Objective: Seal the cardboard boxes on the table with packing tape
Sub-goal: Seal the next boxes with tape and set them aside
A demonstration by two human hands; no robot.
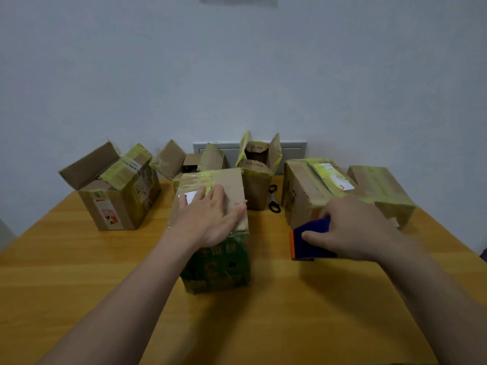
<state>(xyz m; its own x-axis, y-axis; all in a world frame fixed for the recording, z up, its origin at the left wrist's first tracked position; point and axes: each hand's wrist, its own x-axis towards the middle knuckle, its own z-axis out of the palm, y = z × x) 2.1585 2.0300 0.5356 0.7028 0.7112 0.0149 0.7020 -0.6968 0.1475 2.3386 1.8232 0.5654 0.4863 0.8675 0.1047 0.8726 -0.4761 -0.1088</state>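
The left hand [208, 219] lies flat on top of the green-fronted box [216, 267], fingers straight and slightly spread, palm pressing the closed flaps, fingertips reaching a white label and a band of yellowish tape on the lid. The right hand [353, 227] is curled round a dark blue tape dispenser [313, 241] with an orange edge, thumb along its near side; whether the dispenser's base touches the table [263, 325] or hangs just above it is hard to tell, since the picture is soft there. The dispenser sits just right of the left hand's box, apart from it.

Beyond the right hand's knuckles stands 1 closed taped box [308, 185], with another closed box [382, 188] to that hand's right. Between the 2 hands and further back, black scissors [273, 198] lie beside a tall open box [257, 185]. Well to the left of the left hand stands an open box with a label [116, 204], flaps up, and behind that hand's fingertips a low open box [171, 159] sits against the wall
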